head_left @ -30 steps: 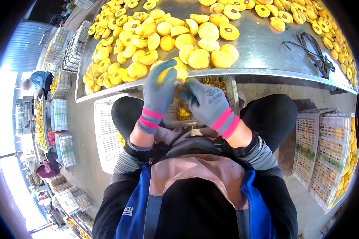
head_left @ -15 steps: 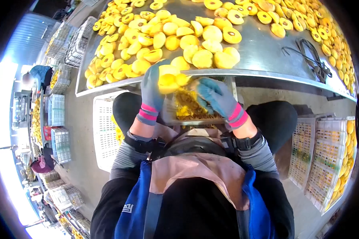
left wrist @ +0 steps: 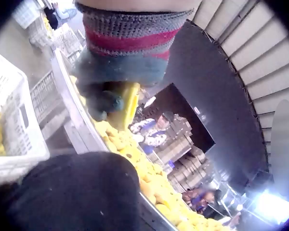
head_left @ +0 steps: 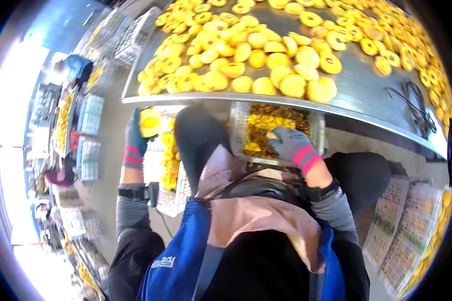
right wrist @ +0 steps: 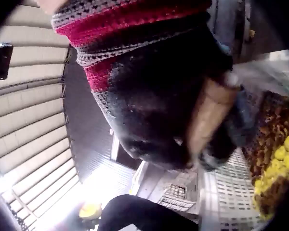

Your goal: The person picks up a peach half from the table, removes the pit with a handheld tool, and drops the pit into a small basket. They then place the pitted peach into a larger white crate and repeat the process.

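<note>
My gloved left hand (head_left: 134,138) holds a yellow peach half (head_left: 149,123) above the white crate (head_left: 178,203) at my left, beside my knee. In the left wrist view, gloved fingertips lie against the yellow fruit (left wrist: 125,107). My gloved right hand (head_left: 292,144) is over a crate (head_left: 241,120) of brown and yellow scraps under the table edge. It grips a tool by its wooden handle (right wrist: 209,113); the tool's working end is not clearly shown.
Many peach halves (head_left: 263,86) cover the metal table (head_left: 354,98) in front. A dark cord (head_left: 414,108) lies on its right side. Stacked crates (head_left: 404,226) of fruit stand at my right. Other people and crates are farther off at the left.
My left hand has moved left with yellow fruit, from beside the table edge to over the left crate. My right hand stays over the scrap crate. The head view has shifted.
</note>
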Tool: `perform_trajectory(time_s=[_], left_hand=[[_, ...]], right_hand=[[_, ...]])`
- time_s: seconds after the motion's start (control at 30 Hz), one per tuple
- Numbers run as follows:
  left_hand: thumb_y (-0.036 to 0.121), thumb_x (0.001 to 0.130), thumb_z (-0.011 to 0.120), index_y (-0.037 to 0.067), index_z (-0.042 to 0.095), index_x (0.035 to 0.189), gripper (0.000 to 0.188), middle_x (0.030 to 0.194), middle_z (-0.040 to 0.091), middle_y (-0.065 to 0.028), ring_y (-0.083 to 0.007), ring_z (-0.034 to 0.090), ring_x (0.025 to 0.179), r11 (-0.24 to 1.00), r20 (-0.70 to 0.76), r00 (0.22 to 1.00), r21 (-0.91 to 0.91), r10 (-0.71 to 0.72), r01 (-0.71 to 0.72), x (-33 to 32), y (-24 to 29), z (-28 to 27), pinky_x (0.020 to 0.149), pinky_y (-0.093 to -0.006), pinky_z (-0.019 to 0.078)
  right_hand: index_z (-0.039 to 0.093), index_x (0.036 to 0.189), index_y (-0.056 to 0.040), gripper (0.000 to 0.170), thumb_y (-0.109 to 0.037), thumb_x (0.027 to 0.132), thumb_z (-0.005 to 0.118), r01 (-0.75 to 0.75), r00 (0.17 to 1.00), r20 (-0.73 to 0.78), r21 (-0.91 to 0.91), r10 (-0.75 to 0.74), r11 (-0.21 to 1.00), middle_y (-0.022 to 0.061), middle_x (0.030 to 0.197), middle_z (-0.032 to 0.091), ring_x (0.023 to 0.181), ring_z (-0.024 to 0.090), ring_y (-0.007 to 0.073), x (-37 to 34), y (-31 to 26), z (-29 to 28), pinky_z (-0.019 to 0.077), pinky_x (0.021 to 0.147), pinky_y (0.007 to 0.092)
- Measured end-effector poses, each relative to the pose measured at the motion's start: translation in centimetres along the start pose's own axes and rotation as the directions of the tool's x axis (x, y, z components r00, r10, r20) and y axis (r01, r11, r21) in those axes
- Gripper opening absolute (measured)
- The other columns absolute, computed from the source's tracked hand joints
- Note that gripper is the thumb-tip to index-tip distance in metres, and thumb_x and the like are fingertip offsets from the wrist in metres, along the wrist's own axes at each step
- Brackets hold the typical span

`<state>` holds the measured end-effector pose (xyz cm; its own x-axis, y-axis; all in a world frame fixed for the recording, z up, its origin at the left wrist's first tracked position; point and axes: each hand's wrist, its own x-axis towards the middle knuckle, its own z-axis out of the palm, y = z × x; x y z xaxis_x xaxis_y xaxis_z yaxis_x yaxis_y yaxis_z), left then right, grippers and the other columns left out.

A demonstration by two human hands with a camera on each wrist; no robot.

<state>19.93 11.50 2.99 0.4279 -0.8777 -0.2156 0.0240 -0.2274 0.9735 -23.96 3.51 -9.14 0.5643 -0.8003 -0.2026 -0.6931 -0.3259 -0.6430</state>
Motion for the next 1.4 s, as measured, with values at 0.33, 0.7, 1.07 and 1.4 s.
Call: perform_trajectory(time_s=[0.33, 0.7, 1.07, 1.4], left_hand=[[0.009, 0.086, 0.066, -0.003, 0.059, 0.121, 0.037, 0.118, 0.062, -0.0168, -0.0297, 0.06, 0.109, 0.249, 0.448, 0.486, 0.489, 0.75, -0.836, -3.1, 1.5, 19.7, 0.095, -0.0373, 0.0471], [0.035, 0.106, 0.037, -0.003, 0.051, 0.13, 0.047, 0.134, 0.056, -0.0158, -0.0232, 0.053, 0.121, 0.701, 0.214, 0.709, 0.125, 0.671, -0.702, -3.9, -0.4, 23.0, 0.107, -0.0365, 0.0386], [0.044, 0.104, 0.037, -0.004, 0.048, 0.133, 0.057, 0.132, 0.054, -0.0152, -0.0232, 0.053, 0.119, 0.797, 0.265, 0.776, 0.042, 0.573, -0.602, -6.1, -1.8, 23.8, 0.102, -0.0341, 0.0405], [0.024, 0.092, 0.061, 0.006, 0.07, 0.107, 0.024, 0.107, 0.067, -0.0121, -0.0278, 0.063, 0.102, 0.117, 0.251, 0.863, 0.936, 0.438, -0.331, 0.9, 1.9, 4.0, 0.088, -0.0353, 0.0489]], right_hand=[[0.058, 0.109, -0.0041, 0.033, -0.023, 0.084, 0.069, 0.42, 0.795, -0.557, 0.222, -0.239, 0.88, 0.0215, 0.089, 0.064, 0.082, 0.064, 0.0411, -1.1, -10.9, -4.0, 0.0498, 0.069, 0.0478], [0.056, 0.107, 0.001, 0.033, -0.024, 0.088, 0.066, 0.131, 0.984, -0.097, 0.965, -0.152, 0.229, 0.0155, 0.077, 0.064, 0.064, 0.065, 0.0268, -1.6, -9.8, -5.9, 0.0507, 0.06, 0.0411], [0.064, 0.098, -0.0099, 0.027, -0.022, 0.075, 0.071, 0.374, 0.824, -0.553, 0.366, -0.124, 0.852, 0.0194, 0.079, 0.065, 0.074, 0.064, 0.0401, -0.5, -10.6, -4.2, 0.0507, 0.061, 0.0453], [0.058, 0.111, -0.0105, 0.041, -0.045, 0.09, 0.059, 0.018, 0.999, -0.042, 0.019, -0.017, 1.0, 0.0192, 0.096, 0.068, 0.09, 0.065, 0.039, -1.6, -5.2, -3.2, 0.0496, 0.076, 0.0487]])
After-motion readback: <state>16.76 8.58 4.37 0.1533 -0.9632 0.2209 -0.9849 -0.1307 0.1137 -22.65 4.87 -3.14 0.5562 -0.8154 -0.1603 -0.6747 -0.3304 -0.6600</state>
